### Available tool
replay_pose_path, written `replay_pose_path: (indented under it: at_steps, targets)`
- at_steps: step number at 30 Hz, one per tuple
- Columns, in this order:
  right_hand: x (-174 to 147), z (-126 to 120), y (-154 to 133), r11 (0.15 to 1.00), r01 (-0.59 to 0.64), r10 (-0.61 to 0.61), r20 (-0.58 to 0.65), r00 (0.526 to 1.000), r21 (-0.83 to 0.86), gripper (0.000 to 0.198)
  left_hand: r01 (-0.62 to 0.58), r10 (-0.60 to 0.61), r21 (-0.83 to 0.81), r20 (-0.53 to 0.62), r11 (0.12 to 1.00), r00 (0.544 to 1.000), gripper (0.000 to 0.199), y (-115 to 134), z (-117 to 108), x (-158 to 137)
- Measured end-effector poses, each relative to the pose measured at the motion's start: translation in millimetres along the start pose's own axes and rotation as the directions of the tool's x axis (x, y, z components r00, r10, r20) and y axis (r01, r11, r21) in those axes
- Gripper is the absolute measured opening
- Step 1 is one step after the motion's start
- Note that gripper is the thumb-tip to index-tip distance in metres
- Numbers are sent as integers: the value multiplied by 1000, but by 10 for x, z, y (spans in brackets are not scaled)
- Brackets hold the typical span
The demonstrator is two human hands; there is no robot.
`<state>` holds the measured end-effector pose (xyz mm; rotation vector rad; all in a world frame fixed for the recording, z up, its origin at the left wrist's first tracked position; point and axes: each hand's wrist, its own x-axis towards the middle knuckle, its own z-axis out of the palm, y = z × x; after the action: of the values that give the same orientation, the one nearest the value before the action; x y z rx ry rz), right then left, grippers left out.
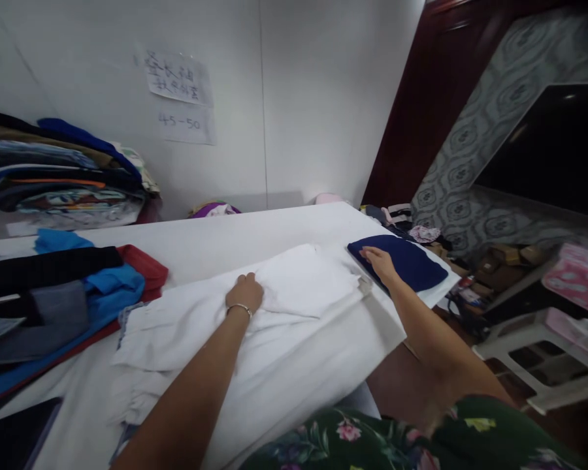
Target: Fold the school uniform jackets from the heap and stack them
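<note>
A white garment [294, 281] lies spread across the table in front of me, with gathered, wrinkled edges at its left end. My left hand [245, 292], a bracelet at its wrist, presses onto the middle of it with curled fingers closed on the fabric. Farther right, a folded navy blue garment [411, 264] lies flat near the table's right end. Over its left edge is my right hand [378, 262], fingers stretched out and holding nothing visible; whether it touches the navy cloth I cannot tell.
Loose clothes in blue, black and red [53, 294] are heaped at left. Behind them stands a tall stack of folded clothes [59, 173]. A dark flat device [19, 434] lies at the lower left. A white stool [543, 359] and cardboard boxes [502, 274] are off the table's right side.
</note>
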<state>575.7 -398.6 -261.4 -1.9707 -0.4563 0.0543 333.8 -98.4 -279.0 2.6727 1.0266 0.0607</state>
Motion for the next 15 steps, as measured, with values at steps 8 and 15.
replay_pose_path:
  at_steps: [8, 15]
  targets:
    - [-627, -222, 555, 981, -141, 129, 92, 987, 135, 52, -113, 149, 180, -204, 977, 968, 44, 202, -279, -145]
    - [-599, -168, 524, 960, -167, 112, 238, 965, 225, 59, -636, 642, 89, -63, 766, 764, 36, 910, -89, -745]
